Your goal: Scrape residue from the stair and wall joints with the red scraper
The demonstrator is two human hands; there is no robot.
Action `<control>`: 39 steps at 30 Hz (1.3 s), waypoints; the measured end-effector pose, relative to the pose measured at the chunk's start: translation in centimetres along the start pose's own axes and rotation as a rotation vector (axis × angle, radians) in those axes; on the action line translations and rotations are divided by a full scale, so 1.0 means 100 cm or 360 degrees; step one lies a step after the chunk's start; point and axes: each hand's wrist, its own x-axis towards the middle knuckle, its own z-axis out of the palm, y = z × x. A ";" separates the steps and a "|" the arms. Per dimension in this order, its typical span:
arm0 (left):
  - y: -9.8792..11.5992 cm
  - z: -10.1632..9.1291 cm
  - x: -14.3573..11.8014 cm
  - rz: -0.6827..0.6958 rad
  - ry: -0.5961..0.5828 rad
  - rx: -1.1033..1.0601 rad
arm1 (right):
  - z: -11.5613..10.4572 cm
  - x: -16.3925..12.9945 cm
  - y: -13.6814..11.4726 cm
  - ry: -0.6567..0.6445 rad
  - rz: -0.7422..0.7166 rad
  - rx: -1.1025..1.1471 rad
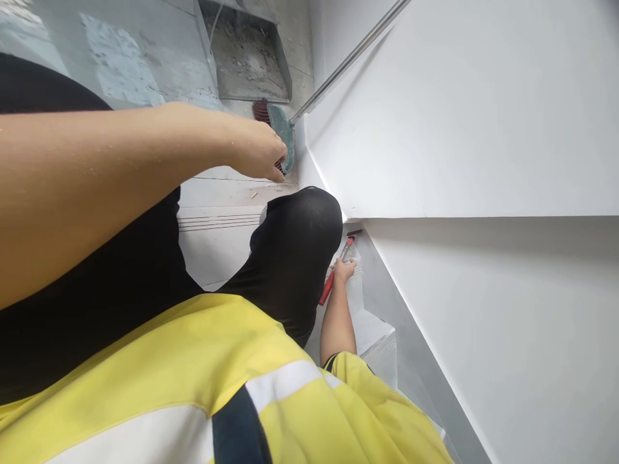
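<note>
In the head view my right hand (344,269) is wrapped round a scraper (327,287) with a red handle and a metal shank. Its dark blade end (354,232) reaches the corner where the stair meets the skirting. My left hand (261,151) is in front of a green broom head (281,129) with dark red bristles. The fingers of that hand are curled in; whether they hold anything is hidden. I cannot tell if they touch the broom. My bent knee (309,216) in black trousers is between both hands.
A metal dustpan (251,61) with dust and debris lies beyond the broom. The broom's metal pole (353,59) leans along the white wall (483,116). Grooved light stair treads (217,222) run below me, with grey skirting (411,335) beside them. A small crumb lies near the step edge.
</note>
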 end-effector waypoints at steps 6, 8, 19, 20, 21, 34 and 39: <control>-0.012 0.006 0.006 0.0113 -0.0015 -0.0124 | -0.005 -0.003 -0.001 0.0028 0.0053 -0.0031; -0.011 0.005 0.006 0.0051 -0.0066 -0.0138 | -0.006 -0.003 -0.002 0.0016 0.0069 -0.0041; 0.008 -0.006 -0.009 -0.0095 0.0038 0.0058 | -0.009 -0.005 -0.001 0.0014 0.0065 -0.0033; 0.008 -0.007 -0.009 -0.0079 0.0033 0.0055 | -0.010 -0.006 -0.001 0.0023 0.0049 -0.0026; 0.008 -0.007 -0.009 -0.0065 0.0025 0.0052 | -0.009 -0.007 -0.001 0.0026 0.0038 -0.0013; -0.006 0.001 0.002 0.0089 0.0109 -0.0035 | -0.017 -0.020 0.007 0.0072 -0.0009 0.0082; 0.005 -0.004 -0.006 -0.0010 0.0064 0.0158 | -0.002 -0.007 -0.009 0.0010 0.0017 -0.0032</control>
